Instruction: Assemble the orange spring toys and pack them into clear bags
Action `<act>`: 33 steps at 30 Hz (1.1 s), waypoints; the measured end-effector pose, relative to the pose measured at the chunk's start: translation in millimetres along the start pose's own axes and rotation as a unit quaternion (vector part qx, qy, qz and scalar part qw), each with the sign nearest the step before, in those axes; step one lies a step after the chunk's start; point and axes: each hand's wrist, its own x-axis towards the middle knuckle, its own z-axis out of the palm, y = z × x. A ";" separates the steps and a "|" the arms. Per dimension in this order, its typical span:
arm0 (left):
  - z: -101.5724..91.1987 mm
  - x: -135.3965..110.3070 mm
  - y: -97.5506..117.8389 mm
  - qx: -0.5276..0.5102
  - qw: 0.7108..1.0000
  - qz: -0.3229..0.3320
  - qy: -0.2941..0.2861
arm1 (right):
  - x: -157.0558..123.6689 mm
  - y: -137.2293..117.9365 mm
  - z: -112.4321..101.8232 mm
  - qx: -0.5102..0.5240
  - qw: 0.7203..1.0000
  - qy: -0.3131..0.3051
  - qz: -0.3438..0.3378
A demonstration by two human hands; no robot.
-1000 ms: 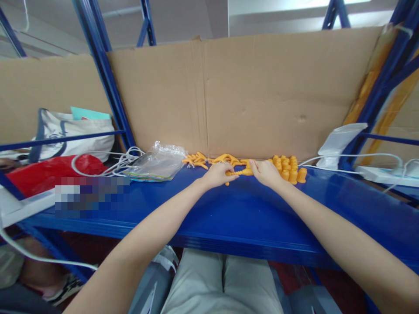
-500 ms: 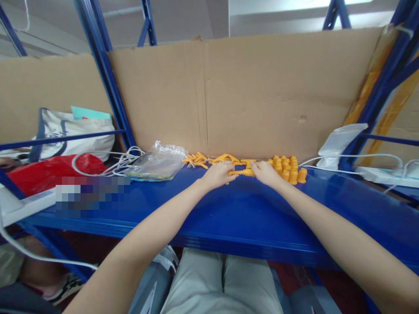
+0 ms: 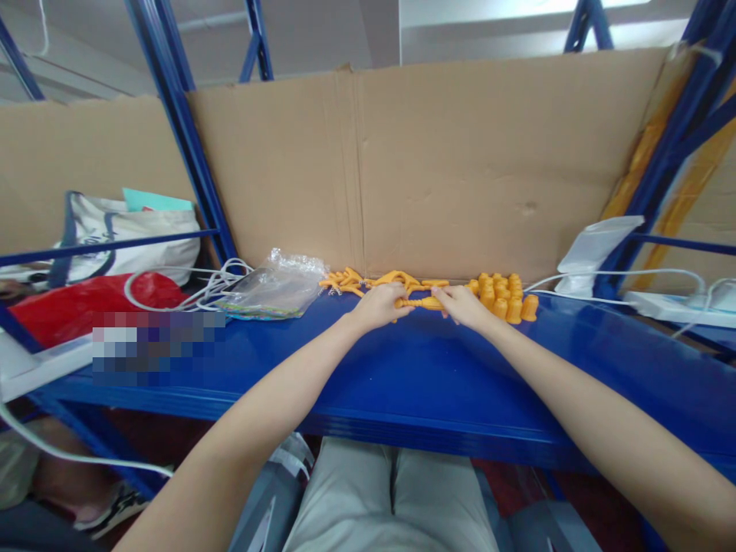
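My left hand [image 3: 379, 305] is closed around the left, ridged end of a long orange plastic piece [image 3: 424, 303], held just above the blue shelf. The fingers of my right hand [image 3: 464, 305] pinch the same piece's right end. What exactly the piece is I cannot make out. Behind my hands, along the cardboard, lie more orange plastic parts [image 3: 398, 277], some curved, some straight. Several orange cup-shaped pieces [image 3: 501, 293] stand grouped beside my right hand. Branching orange parts [image 3: 345, 280] lie beyond my left hand.
A clear plastic bag [image 3: 276, 285] lies left on the blue shelf [image 3: 425, 383]. White cables [image 3: 215, 280], a red bag [image 3: 103, 303] and a white tote [image 3: 138, 234] are farther left. Cardboard [image 3: 460, 169] walls the back. A power strip [image 3: 672, 301] sits at right.
The orange piece has shifted slightly left in my hands. My right fingertips have moved a little left and down along it, while my left hand stays nearly in place.
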 end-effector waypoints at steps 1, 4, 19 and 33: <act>0.8 -0.3 -2.7 0.001 1.000 -0.005 0.001 | -0.4 0.0 0.7 0.020 1.000 -0.003 -0.001; 2.6 -1.6 -11.1 0.014 1.000 -0.027 0.003 | 1.0 2.4 4.1 0.085 0.996 -0.007 -0.017; 10.5 -5.5 -28.1 -0.014 0.996 -0.065 0.054 | 4.7 12.4 9.6 -0.007 0.985 0.080 -0.155; 21.8 -9.9 -32.9 0.009 0.960 -0.124 -0.252 | 4.7 27.0 -6.1 -0.233 0.952 0.164 -0.113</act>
